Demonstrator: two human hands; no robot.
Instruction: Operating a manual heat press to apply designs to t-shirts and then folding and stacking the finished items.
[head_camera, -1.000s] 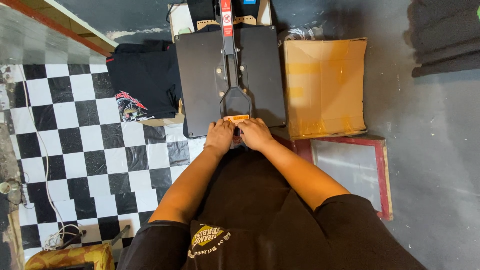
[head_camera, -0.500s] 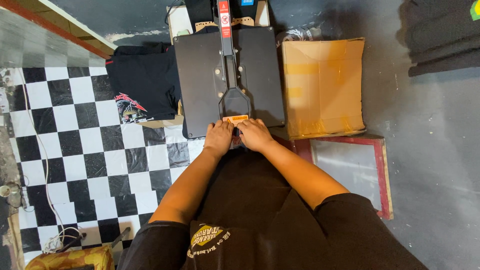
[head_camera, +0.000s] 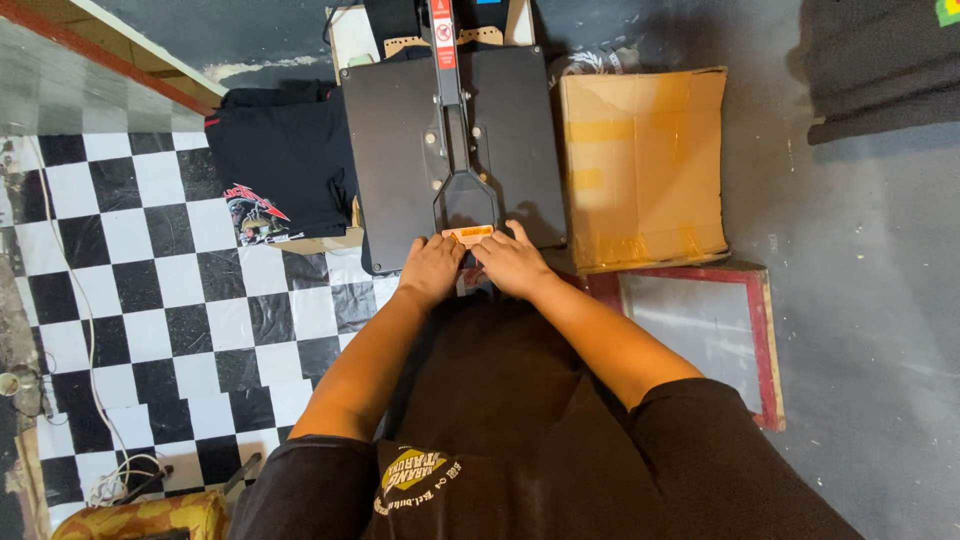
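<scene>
A black heat press (head_camera: 400, 150) lies shut in front of me, its long handle (head_camera: 462, 190) running toward me and ending in a grip with an orange label. My left hand (head_camera: 432, 268) and my right hand (head_camera: 512, 262) both rest on that grip, side by side, fingers curled over its near end. My forearms reach out over my black shirt. The grip's underside is hidden by my fingers.
A folded black printed T-shirt (head_camera: 280, 180) lies left of the press. A flattened cardboard box (head_camera: 642, 160) sits on its right, with a red-framed screen (head_camera: 700, 320) nearer me. Dark folded garments (head_camera: 880, 70) lie top right. White cable (head_camera: 80, 330) trails over the checkered floor.
Almost nothing moves; both hands stay on the press handle grip, and the view shifts only slightly.
</scene>
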